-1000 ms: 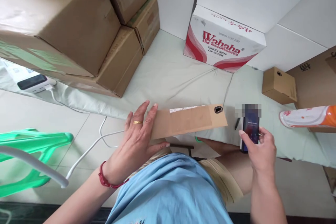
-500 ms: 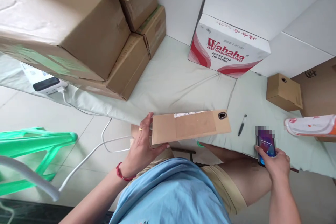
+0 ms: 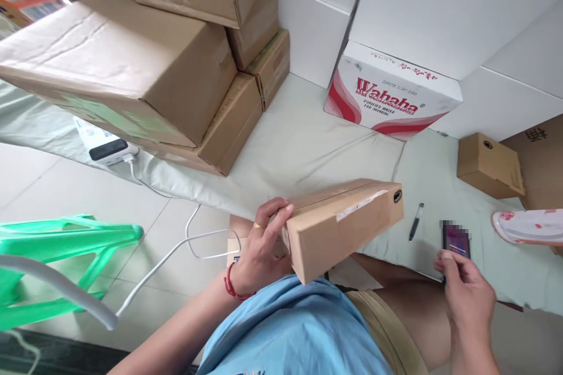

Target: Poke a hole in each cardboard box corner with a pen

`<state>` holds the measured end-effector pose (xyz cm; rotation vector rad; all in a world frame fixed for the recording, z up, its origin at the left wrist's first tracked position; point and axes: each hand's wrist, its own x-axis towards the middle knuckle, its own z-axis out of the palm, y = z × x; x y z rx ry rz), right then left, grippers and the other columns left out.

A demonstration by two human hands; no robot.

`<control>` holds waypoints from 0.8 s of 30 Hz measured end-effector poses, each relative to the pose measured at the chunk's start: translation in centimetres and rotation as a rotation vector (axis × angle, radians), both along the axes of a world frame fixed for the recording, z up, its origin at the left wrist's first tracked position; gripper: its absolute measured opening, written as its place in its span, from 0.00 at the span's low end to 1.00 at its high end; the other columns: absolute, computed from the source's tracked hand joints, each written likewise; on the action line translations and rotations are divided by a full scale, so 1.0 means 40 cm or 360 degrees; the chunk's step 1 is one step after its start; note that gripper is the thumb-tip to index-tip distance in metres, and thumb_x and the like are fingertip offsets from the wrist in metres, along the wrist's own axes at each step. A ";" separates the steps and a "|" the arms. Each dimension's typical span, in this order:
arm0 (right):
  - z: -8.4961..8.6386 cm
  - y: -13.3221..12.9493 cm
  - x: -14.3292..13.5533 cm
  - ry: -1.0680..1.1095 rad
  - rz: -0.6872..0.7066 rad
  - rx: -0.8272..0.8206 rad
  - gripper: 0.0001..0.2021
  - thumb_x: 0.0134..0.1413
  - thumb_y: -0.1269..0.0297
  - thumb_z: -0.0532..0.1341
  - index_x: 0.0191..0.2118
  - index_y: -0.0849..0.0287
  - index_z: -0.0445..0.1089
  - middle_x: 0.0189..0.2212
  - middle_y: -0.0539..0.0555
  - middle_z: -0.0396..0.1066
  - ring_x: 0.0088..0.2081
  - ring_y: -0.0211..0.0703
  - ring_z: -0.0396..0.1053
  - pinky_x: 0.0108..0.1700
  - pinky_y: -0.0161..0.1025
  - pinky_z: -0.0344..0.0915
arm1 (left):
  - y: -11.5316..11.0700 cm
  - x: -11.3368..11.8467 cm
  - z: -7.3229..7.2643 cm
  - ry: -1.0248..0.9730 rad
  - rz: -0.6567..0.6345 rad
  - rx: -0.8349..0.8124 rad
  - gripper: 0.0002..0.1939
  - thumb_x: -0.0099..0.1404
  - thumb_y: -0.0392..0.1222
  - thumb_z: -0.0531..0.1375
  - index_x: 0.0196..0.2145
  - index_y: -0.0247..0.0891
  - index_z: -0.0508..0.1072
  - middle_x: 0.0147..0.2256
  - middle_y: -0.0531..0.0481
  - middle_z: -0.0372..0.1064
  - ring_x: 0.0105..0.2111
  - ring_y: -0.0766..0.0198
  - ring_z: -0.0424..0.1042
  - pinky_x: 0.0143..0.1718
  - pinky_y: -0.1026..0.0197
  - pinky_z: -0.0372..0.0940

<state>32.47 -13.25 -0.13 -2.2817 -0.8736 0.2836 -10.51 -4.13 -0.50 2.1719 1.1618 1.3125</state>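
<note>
My left hand [image 3: 267, 243] grips the near left end of a long brown cardboard box [image 3: 352, 225], its fingers over the top edge. The box is tilted, with a torn white label along one edge and a dark-rimmed hole at its far right end. Its near corner reaches down to my blue shirt. My right hand [image 3: 468, 290] is closed round the lower part of a smartphone [image 3: 456, 241], whose lit screen is partly covered by my fingers and blurred at the top. Between box and phone lies a black pen [image 3: 416, 222] on the pale cloth.
Brown cartons [image 3: 176, 58] are stacked at the left. A Wahaha water carton [image 3: 391, 94] stands against the white wall panels. At the right are a small brown box [image 3: 490, 165] and a white-and-orange package [image 3: 530, 225]. A green stool [image 3: 70, 240] and white cables occupy the left floor.
The cardboard box has turned in my left hand, its left end coming nearer to me and more of its top showing. My right hand's fingers now cover more of the phone.
</note>
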 end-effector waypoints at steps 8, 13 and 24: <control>0.075 0.085 -0.323 0.2007 0.0625 0.0092 0.39 0.60 0.24 0.60 0.63 0.50 0.74 0.53 0.64 0.82 0.51 0.62 0.82 0.45 0.62 0.81 | -0.024 0.137 0.043 0.0348 0.0105 0.0581 0.27 0.69 0.34 0.70 0.62 0.55 0.75 0.53 0.44 0.68 0.58 0.53 0.66 0.63 0.50 0.69; 0.096 0.096 -0.378 0.2059 0.0528 0.0221 0.35 0.63 0.31 0.61 0.64 0.52 0.74 0.58 0.64 0.80 0.57 0.64 0.80 0.55 0.65 0.79 | -0.030 0.195 0.014 0.0421 -0.0102 0.0624 0.26 0.69 0.36 0.71 0.61 0.58 0.77 0.55 0.49 0.74 0.59 0.56 0.67 0.69 0.50 0.62; 0.144 0.272 -0.062 0.1461 -0.0259 0.0650 0.21 0.57 0.55 0.63 0.55 0.57 0.76 0.55 0.63 0.80 0.59 0.63 0.76 0.58 0.73 0.74 | -0.033 0.142 -0.035 0.0287 -0.0128 0.0011 0.30 0.69 0.25 0.60 0.67 0.39 0.67 0.64 0.32 0.62 0.65 0.45 0.66 0.61 0.41 0.76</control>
